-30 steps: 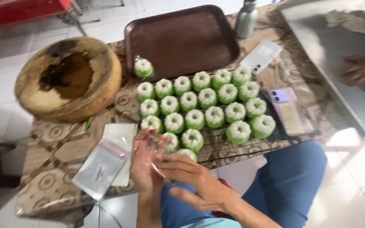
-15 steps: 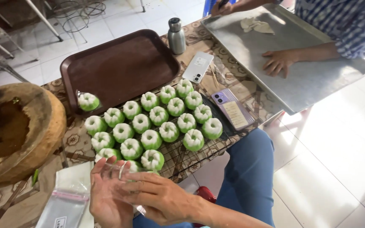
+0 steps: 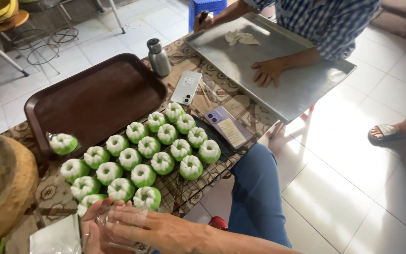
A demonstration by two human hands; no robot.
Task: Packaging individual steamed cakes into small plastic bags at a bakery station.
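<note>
At the bottom left my left hand (image 3: 89, 229) and my right hand (image 3: 158, 229) both grip a small clear plastic bag (image 3: 113, 226) and hold it between them. Just beyond my fingers several green-and-white ring-shaped cakes (image 3: 143, 174) stand in rows on a black wire rack (image 3: 177, 188). The nearest cake (image 3: 147, 197) almost touches my right fingers. One cake wrapped in clear plastic (image 3: 64, 143) lies on the brown tray (image 3: 95, 101).
A stack of clear bags (image 3: 55, 237) lies by my left hand, and a round wooden block (image 3: 1, 188) stands at the left. A steel flask (image 3: 158, 57), a white phone (image 3: 187, 87) and a purple phone (image 3: 229, 127) lie behind the rack. Another person's hand (image 3: 269, 71) rests on a large metal tray (image 3: 301, 80).
The view has swung to the right and nearer, bringing the metal tray and the other person into frame. My hands stay together on the clear bag by the nearest cakes.
</note>
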